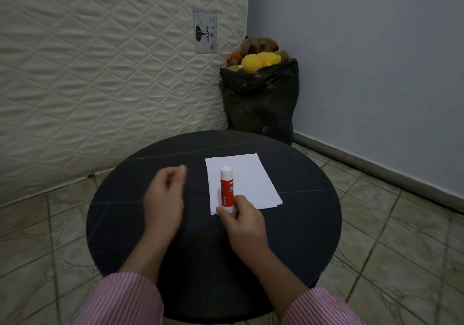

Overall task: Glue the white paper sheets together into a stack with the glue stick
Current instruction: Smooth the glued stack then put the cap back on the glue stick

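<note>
Presently: glue stick [226, 189], capped, upright on white paper sheets [247, 179], round black table [125, 211].
Right hand [242, 220] grasps its base at the stack's near-left corner; left hand [164, 196] loosely curled, empty, blurred, beside the sheets.

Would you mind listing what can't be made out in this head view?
- Sheet count: the white paper sheets overlap; only staggered corners show.
- Glue stick base: covered by the right hand.
- Glue stick label: too small to read.
- Left hand: motion-blurred, so finger pose is unclear.
- Black bag: only the top toys show.
</note>
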